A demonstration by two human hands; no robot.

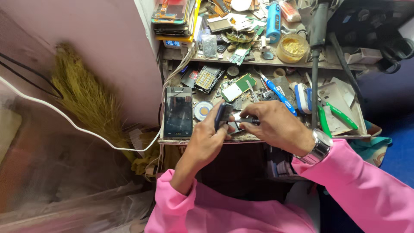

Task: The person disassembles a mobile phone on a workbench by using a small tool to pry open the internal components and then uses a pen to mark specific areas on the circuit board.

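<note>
The small dark phone sat gripped in my left hand. My right hand pinched a thin tool against it, above the workbench.

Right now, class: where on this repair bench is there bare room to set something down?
Hardly any. The only bare strip is the front edge of the bench, between the black phone and the green-handled tool, under the hands. The upper shelf is crowded.
</note>
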